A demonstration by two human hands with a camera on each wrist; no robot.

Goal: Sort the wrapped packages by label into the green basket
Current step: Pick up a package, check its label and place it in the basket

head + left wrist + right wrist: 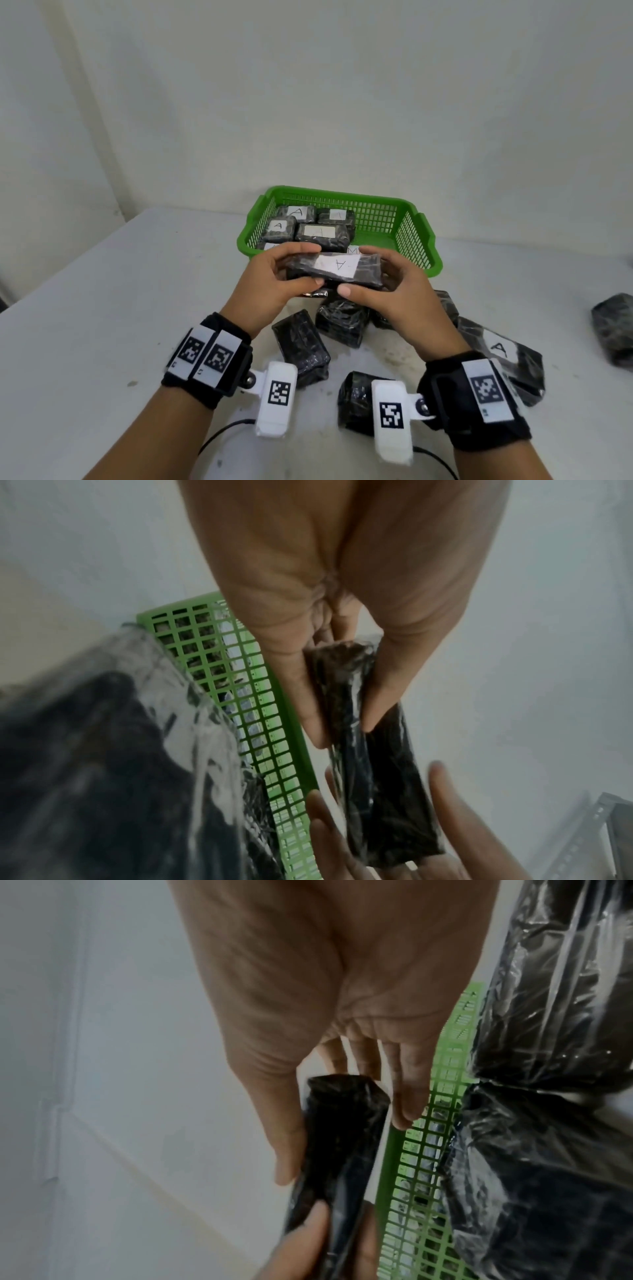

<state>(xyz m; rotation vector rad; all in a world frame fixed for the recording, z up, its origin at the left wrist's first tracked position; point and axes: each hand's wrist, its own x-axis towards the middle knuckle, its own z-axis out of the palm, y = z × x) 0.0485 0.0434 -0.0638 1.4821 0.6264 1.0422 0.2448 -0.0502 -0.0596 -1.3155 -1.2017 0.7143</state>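
Both hands hold one black wrapped package with a white label marked A, just in front of the green basket. My left hand grips its left end between thumb and fingers. My right hand grips the right end. In the left wrist view the package runs away from my left hand beside the basket wall. The right wrist view shows the package between thumb and fingers of my right hand. Several packages labelled A lie in the basket's left half.
Several black wrapped packages lie on the white table under and near my wrists; one on the right shows an A label. Another package sits at the far right edge. The basket's right half holds nothing visible.
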